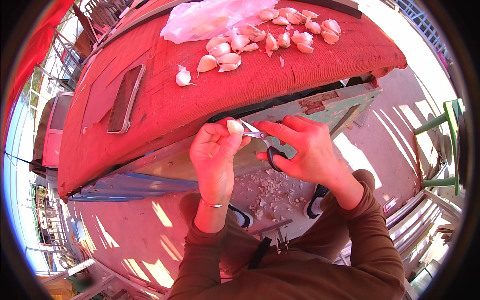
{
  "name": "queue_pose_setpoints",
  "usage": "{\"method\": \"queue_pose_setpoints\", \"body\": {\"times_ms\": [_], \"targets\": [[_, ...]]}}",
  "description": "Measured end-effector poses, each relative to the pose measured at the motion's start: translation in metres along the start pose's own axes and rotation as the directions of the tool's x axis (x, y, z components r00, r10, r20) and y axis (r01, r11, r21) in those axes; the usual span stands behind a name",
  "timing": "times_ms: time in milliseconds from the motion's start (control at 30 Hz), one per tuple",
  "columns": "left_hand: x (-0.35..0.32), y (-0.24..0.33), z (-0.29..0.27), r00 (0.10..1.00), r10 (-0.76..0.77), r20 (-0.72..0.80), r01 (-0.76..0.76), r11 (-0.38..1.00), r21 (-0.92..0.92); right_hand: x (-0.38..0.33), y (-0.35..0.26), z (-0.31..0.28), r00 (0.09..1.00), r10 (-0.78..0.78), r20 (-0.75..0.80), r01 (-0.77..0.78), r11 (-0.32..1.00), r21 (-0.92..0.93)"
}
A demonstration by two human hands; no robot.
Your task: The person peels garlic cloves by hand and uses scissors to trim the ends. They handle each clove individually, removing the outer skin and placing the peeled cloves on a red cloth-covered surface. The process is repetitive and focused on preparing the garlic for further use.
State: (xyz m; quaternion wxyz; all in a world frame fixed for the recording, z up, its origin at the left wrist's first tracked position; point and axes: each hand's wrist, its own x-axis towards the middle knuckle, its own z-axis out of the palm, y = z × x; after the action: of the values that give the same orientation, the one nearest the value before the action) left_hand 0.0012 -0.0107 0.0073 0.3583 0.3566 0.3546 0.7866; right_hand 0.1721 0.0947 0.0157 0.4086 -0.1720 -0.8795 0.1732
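Between the thumb and fingers of my left hand is a pale garlic clove, held in front of the table's near edge. My right hand grips a pair of scissors by dark handles, one finger lying along the metal. The blades are parted and point left, their tips at the clove. Whether they touch it I cannot tell. Several garlic cloves and clusters lie on the red-covered table, beside a crumpled translucent plastic bag. One clove sits apart, nearer the phone.
A phone lies flat on the table's left part. Garlic peelings are scattered on the floor between my shoes. To the right stands a green metal frame. Metal bars lie low at the right.
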Motion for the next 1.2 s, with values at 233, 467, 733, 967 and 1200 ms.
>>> {"method": "queue_pose_setpoints", "body": {"times_ms": [233,467,733,967,1200], "targets": [[0.0,-0.002,-0.003,0.998,0.026,0.05,-0.029,0.998,0.054,-0.001,0.0,-0.001,1.0,0.008,0.028,-0.008,1.0,-0.03],[0.001,0.001,-0.004,0.998,0.004,0.068,-0.008,0.998,0.057,-0.005,0.005,0.005,0.998,0.044,0.036,-0.046,0.997,0.065],[0.003,0.0,-0.004,1.0,-0.002,-0.003,0.002,0.999,0.044,0.0,-0.002,-0.004,0.999,-0.008,0.034,0.008,1.0,-0.015],[0.003,-0.001,-0.002,0.997,0.076,0.008,-0.076,0.983,0.164,-0.001,-0.001,-0.003,0.998,0.03,0.061,-0.03,1.0,-0.007],[0.003,0.0,0.001,0.992,0.123,0.032,-0.127,0.967,0.222,0.0,-0.002,-0.005,0.997,0.032,0.071,-0.035,0.999,0.036]]}}
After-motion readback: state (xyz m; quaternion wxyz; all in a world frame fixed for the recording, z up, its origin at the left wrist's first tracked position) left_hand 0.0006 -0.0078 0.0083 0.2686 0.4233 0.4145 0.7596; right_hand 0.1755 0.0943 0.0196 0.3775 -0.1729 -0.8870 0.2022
